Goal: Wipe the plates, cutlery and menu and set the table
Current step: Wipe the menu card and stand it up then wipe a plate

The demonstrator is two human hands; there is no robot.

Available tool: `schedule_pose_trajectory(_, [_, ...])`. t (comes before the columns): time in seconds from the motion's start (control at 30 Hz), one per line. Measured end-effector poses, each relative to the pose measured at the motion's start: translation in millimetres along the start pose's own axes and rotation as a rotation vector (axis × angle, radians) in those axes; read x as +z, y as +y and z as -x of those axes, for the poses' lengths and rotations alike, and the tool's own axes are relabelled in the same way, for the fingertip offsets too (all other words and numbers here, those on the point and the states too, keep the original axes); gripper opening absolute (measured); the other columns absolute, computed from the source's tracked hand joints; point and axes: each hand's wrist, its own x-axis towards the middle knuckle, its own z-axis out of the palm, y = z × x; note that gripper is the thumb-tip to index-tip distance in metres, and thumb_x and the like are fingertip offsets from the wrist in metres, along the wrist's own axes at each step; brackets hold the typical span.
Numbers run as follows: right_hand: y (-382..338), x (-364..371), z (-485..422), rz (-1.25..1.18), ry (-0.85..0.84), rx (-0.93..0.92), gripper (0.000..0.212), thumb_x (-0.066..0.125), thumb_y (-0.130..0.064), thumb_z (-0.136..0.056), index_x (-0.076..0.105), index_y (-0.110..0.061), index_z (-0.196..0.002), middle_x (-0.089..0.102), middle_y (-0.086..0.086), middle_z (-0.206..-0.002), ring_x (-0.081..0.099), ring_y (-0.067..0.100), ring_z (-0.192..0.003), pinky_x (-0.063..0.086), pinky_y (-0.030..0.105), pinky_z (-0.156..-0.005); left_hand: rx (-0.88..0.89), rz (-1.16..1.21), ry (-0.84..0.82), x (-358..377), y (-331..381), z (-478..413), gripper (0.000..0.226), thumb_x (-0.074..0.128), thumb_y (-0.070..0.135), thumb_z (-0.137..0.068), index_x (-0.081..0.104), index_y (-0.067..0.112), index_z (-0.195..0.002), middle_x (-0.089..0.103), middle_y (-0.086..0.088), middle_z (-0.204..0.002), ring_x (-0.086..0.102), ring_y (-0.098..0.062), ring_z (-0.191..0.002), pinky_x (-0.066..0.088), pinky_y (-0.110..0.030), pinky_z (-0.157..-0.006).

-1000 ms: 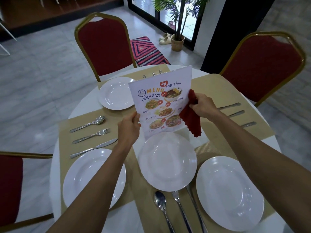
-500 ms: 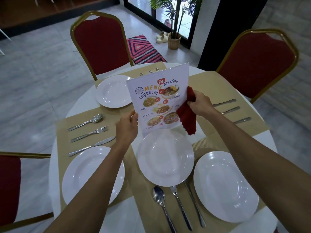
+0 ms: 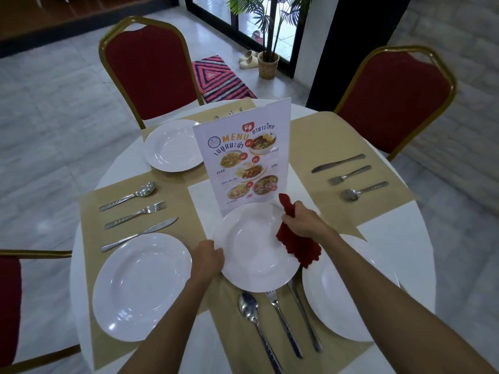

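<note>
Left grip (image 3: 209,256), a bare hand: fingers curled over the left rim of the centre plate (image 3: 253,255), grasping it. Right grip (image 3: 302,222): clenched round a red cloth (image 3: 299,245), whose loose end hangs over the plate's right rim.

The centre plate lies near the middle of the round white tabletop (image 3: 391,238). Its far rim crosses the lower edge of the menu (image 3: 245,160), which stands upright just behind it. Its near rim covers the tines of the near fork (image 3: 283,325) and the tip of the near knife (image 3: 305,317); the near spoon (image 3: 249,309) lies just clear of it. Whether the plate rests flat or is raised slightly cannot be told from this angle.

The left plate (image 3: 141,286) sits close to the left wrist, on a tan placemat (image 3: 91,211). The right plate (image 3: 340,300) is partly hidden under the right forearm, its edge near the centre plate. The far plate (image 3: 172,145) stands just left of the menu.

Left cutlery set (image 3: 135,214): spoon, fork and knife side by side, apart from one another. Right cutlery set (image 3: 349,175): knife, fork and spoon, likewise spaced.

Open room: a bare stretch of placemat between the menu and the right cutlery set, and bare white tabletop along the right edge.
</note>
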Motion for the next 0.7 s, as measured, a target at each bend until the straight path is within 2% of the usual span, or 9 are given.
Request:
schedule_pose_trajectory(0.07, [-1, 3, 2, -0.020, 0.004, 0.009, 0.038, 0.055, -0.030, -0.101, 0.044, -0.006, -0.129, 0.060, 0.017, -0.122, 0.056, 0.029, -0.100, 0.044, 0.035, -0.080, -0.003, 0.081, 0.048, -7, 3, 4, 0.016, 0.056, 0.008, -0.092, 0.066, 0.005, -0.080, 0.063, -0.006, -0.079, 0.059, -0.027, -0.083, 0.038, -0.027, -0.064])
schedule_pose_trajectory(0.13, [-1, 1, 7, -0.055, 0.030, 0.005, 0.031, 0.057, -0.024, -0.098, 0.047, -0.008, -0.122, 0.061, 0.015, -0.117, 0.058, 0.029, -0.100, 0.045, 0.035, -0.078, 0.022, 0.133, 0.101, -16, 2, 3, 0.019, 0.058, 0.014, -0.094, 0.075, 0.008, -0.099, 0.072, -0.008, -0.095, 0.064, -0.030, -0.097, 0.043, -0.030, -0.079])
schedule_pose_trajectory(0.23, [-2, -7, 19, -0.138, 0.119, -0.024, 0.025, 0.058, -0.021, -0.096, 0.051, -0.011, -0.118, 0.064, 0.011, -0.112, 0.061, 0.029, -0.102, 0.045, 0.036, -0.078, 0.055, 0.246, 0.075, -29, -2, 3, 0.026, 0.056, 0.027, -0.097, 0.073, 0.016, -0.114, 0.074, -0.003, -0.109, 0.066, -0.026, -0.103, 0.053, -0.041, -0.094])
schedule_pose_trajectory(0.33, [-6, -13, 39, -0.210, 0.205, -0.063, 0.025, 0.056, -0.026, -0.098, 0.053, -0.014, -0.120, 0.066, 0.008, -0.111, 0.063, 0.028, -0.103, 0.049, 0.038, -0.084, 0.081, 0.438, -0.006, -39, -1, 9, 0.030, 0.048, 0.034, -0.100, 0.067, 0.020, -0.120, 0.071, -0.002, -0.113, 0.067, -0.023, -0.103, 0.056, -0.048, -0.091])
schedule_pose_trajectory(0.43, [-11, -10, 65, -0.241, 0.274, -0.094, 0.026, 0.050, -0.032, -0.104, 0.052, -0.016, -0.124, 0.066, 0.004, -0.110, 0.063, 0.025, -0.099, 0.047, 0.036, -0.084, 0.043, 0.648, -0.075, -41, 9, 27, 0.030, 0.041, 0.034, -0.103, 0.058, 0.022, -0.124, 0.067, -0.005, -0.114, 0.068, -0.028, -0.100, 0.061, -0.048, -0.072])
schedule_pose_trajectory(0.5, [-11, -3, 81, -0.234, 0.320, -0.111, 0.028, 0.048, -0.037, -0.106, 0.053, -0.016, -0.123, 0.066, 0.004, -0.108, 0.064, 0.024, -0.098, 0.051, 0.039, -0.086, 0.022, 0.754, -0.094, -41, 14, 40, 0.029, 0.037, 0.034, -0.105, 0.054, 0.025, -0.127, 0.066, -0.001, -0.116, 0.067, -0.027, -0.102, 0.062, -0.051, -0.072])
schedule_pose_trajectory(0.63, [-2, 13, 106, -0.181, 0.394, -0.124, 0.037, 0.047, -0.043, -0.105, 0.055, -0.019, -0.132, 0.060, 0.007, -0.120, 0.061, 0.022, -0.101, 0.052, 0.037, -0.091, 0.050, 0.853, -0.046, -41, 16, 63, 0.030, 0.034, 0.034, -0.108, 0.056, 0.025, -0.126, 0.067, 0.001, -0.115, 0.066, -0.021, -0.101, 0.056, -0.036, -0.070])
schedule_pose_trajectory(0.7, [4, 19, 122, -0.160, 0.390, -0.142, 0.044, 0.047, -0.047, -0.104, 0.051, -0.022, -0.140, 0.053, 0.007, -0.129, 0.058, 0.022, -0.105, 0.051, 0.036, -0.094, 0.048, 0.871, -0.031, -41, 14, 71, 0.031, 0.033, 0.034, -0.108, 0.057, 0.025, -0.127, 0.066, 0.003, -0.116, 0.065, -0.018, -0.103, 0.056, -0.035, -0.076])
